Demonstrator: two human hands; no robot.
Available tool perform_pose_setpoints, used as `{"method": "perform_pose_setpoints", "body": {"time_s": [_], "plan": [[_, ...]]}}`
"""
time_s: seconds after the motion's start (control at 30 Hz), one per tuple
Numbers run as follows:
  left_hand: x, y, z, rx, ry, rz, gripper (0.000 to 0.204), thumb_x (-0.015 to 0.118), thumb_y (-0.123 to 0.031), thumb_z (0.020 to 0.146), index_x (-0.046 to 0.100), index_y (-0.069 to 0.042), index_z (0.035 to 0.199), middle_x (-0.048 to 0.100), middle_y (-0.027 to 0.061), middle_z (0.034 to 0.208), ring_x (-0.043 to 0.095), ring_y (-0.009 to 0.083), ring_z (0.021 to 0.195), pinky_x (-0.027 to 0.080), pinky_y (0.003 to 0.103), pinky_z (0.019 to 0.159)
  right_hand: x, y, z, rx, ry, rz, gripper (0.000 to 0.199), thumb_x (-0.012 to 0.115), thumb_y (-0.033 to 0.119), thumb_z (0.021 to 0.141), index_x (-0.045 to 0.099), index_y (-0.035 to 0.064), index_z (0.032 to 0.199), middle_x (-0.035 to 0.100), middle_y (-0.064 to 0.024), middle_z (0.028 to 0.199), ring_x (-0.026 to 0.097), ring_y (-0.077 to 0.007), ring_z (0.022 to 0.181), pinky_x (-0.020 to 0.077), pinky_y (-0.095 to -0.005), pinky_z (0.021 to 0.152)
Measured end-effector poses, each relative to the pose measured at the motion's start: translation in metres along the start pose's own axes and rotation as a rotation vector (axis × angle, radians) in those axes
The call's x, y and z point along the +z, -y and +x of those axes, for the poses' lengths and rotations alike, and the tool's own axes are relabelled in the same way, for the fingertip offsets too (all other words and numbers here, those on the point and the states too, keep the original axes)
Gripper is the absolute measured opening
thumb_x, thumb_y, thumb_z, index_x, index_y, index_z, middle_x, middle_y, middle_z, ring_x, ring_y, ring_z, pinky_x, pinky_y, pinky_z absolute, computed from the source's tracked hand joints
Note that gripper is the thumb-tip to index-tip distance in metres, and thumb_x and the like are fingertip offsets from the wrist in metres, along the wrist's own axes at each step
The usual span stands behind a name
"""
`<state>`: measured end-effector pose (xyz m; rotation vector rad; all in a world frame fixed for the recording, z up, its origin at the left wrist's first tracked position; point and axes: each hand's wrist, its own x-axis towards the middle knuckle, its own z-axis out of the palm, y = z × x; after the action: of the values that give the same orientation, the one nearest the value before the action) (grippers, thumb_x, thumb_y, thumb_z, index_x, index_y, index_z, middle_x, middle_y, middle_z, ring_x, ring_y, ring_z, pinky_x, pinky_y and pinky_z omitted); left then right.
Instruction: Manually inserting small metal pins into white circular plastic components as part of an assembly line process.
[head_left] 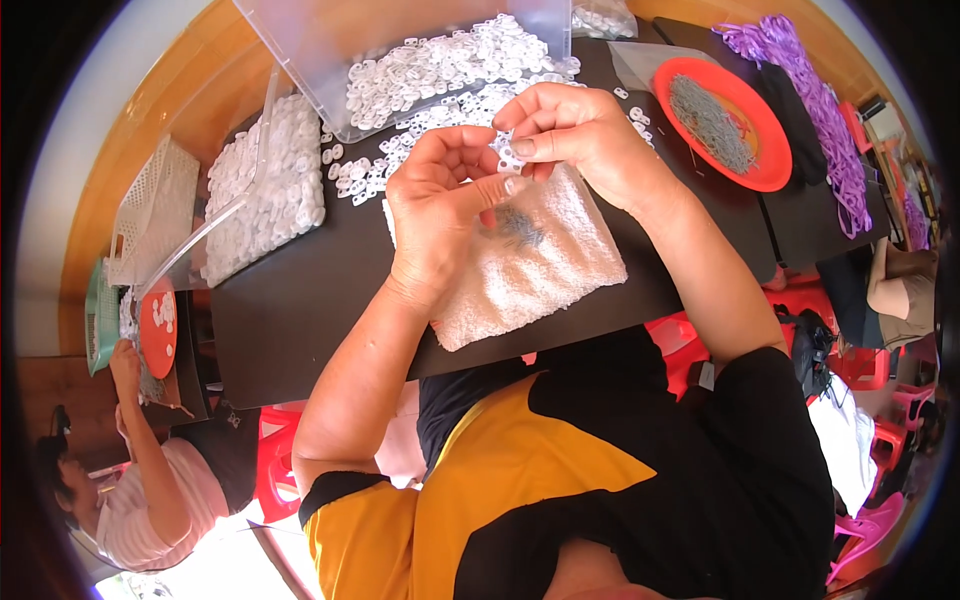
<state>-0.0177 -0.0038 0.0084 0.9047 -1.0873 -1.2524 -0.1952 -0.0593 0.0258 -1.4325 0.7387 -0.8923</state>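
Observation:
Above a folded cream towel, my left hand and my right hand come together, fingertips pinched on a small white plastic piece with holes. Fingers partly cover it, so I cannot tell whether it is one piece or a few. A small heap of thin grey metal pins lies on the towel just below my hands. Beyond my fingers, many similar white pieces are scattered over the dark table.
A clear plastic box tipped toward me spills white pieces. To its left lies a bag packed with white pieces. At right are a red plate of grey pins and purple ribbons. A co-worker sits at far left.

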Motion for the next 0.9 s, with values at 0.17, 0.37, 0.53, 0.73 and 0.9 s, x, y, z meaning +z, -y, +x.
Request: {"method": "perform_pose_setpoints", "body": {"time_s": [0.17,0.37,0.53,0.73,0.9], "plan": [[0.001,0.0,-0.003,-0.015,0.106,0.15,0.03,0.076,0.007,0.076,0.063,0.002,0.102,0.064,0.0047,0.085,0.059,0.0088,0.072,0.046,0.021,0.053,-0.007,0.003,-0.001,0.037,0.156,0.031,0.032,0.067,0.007,0.081,0.06,-0.0005,0.111,0.065,-0.0056,0.082,0.061,-0.0127,0.073,0.0481,-0.026,0.064],[-0.001,-0.001,-0.006,-0.018,0.099,0.187,0.029,0.076,0.005,0.077,0.062,-0.001,0.102,0.063,0.0014,0.084,0.057,0.0059,0.073,0.047,0.018,0.058,-0.009,0.007,-0.004,0.127,0.123,-0.072,0.02,0.067,0.02,0.089,0.064,0.0013,0.094,0.063,-0.0026,0.071,0.061,-0.0096,0.065,0.0462,-0.0224,0.057],[0.001,-0.002,-0.008,0.065,0.105,0.282,0.027,0.075,0.006,0.077,0.062,-0.001,0.1,0.061,0.0003,0.081,0.056,0.0062,0.073,0.049,0.021,0.066,-0.007,0.003,-0.004,0.148,0.187,-0.16,0.027,0.067,0.027,0.091,0.066,0.0026,0.08,0.061,-0.0018,0.063,0.06,-0.0088,0.06,0.0444,-0.0215,0.052],[-0.003,-0.002,-0.01,0.107,0.088,0.346,0.025,0.077,0.004,0.077,0.061,-0.001,0.096,0.062,0.0006,0.079,0.057,0.0061,0.071,0.051,0.021,0.067,-0.002,0.002,-0.005,0.18,0.196,-0.056,0.027,0.066,0.025,0.092,0.065,0.0017,0.078,0.059,-0.0018,0.06,0.058,-0.0094,0.053,0.0429,-0.0213,0.049],[-0.005,0.0,-0.009,0.169,0.127,0.239,0.022,0.076,0.003,0.078,0.06,0.0,0.094,0.067,0.0039,0.08,0.063,0.0075,0.073,0.053,0.021,0.067,0.003,0.006,-0.008,0.159,0.203,-0.026,0.027,0.066,0.024,0.092,0.064,0.0014,0.076,0.058,-0.0018,0.059,0.057,-0.0084,0.051,0.0411,-0.02,0.047]]}}
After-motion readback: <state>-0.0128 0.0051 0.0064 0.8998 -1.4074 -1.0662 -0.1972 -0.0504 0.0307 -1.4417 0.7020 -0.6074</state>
